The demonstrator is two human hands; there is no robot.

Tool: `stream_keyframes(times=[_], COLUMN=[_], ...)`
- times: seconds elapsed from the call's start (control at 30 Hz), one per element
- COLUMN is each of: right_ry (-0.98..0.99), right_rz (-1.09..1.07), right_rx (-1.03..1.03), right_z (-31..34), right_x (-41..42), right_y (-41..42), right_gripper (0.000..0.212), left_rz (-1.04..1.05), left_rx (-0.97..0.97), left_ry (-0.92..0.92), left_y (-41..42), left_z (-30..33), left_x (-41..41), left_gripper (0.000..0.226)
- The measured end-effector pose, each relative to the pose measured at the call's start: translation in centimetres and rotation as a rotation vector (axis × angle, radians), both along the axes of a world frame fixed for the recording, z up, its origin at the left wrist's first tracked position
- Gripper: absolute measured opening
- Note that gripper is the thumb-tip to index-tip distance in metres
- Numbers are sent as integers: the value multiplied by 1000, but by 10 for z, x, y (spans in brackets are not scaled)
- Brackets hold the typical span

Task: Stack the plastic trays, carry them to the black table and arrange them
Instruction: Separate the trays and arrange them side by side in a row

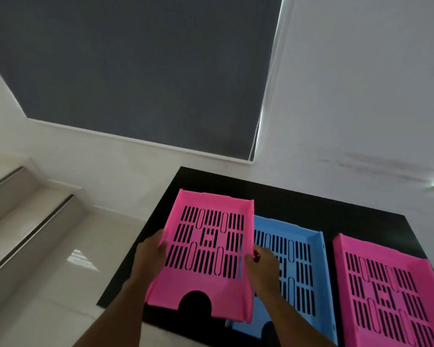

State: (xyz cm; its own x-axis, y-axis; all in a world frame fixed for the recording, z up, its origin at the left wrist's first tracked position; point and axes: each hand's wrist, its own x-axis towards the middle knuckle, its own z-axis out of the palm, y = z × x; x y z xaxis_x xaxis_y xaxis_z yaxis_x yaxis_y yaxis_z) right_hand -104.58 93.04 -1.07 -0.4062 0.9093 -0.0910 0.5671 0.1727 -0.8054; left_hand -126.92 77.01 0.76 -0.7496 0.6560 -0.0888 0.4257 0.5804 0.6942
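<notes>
I hold a pink slotted plastic tray [206,249] over the left part of the black table [311,204]. My left hand [149,256] grips its left wall and my right hand [262,266] grips its right wall. The tray overlaps the left edge of a blue tray [298,266] lying flat in the middle of the table. A second pink tray [386,291] lies flat at the right, cut off by the frame edge. Whether the held tray touches the table I cannot tell.
The black table stands against a white wall under a dark grey roller blind [140,71]. Pale glossy floor and two steps [28,209] lie to the left of the table.
</notes>
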Motion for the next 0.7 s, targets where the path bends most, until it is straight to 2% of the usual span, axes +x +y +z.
stream_keyframes(times=[0.17,0.33,0.4,0.53,0.7], right_ry=[19,32,-5,-134,-136], right_rz=[82,175,199,196,207], right_rx=[-76,-98,-135,-165,-167], right_z=[-6,-16,-26,-43,-41], right_x=[-32,-49,-52,-52,-57], right_y=[-20,-32,-34,-37,-44], right_gripper=[20,55,63,64,63], left_rz=[150,212,228,236,281], left_rx=[8,-51,-49,-23,-8], left_ry=[27,18,5,1,-82], left_y=[-21,-37,-42,-42,-36], left_z=[0,-23,-34,-44,-59], left_x=[-12,-24,-29,-30,-30], left_gripper=[23,26,26,22,26])
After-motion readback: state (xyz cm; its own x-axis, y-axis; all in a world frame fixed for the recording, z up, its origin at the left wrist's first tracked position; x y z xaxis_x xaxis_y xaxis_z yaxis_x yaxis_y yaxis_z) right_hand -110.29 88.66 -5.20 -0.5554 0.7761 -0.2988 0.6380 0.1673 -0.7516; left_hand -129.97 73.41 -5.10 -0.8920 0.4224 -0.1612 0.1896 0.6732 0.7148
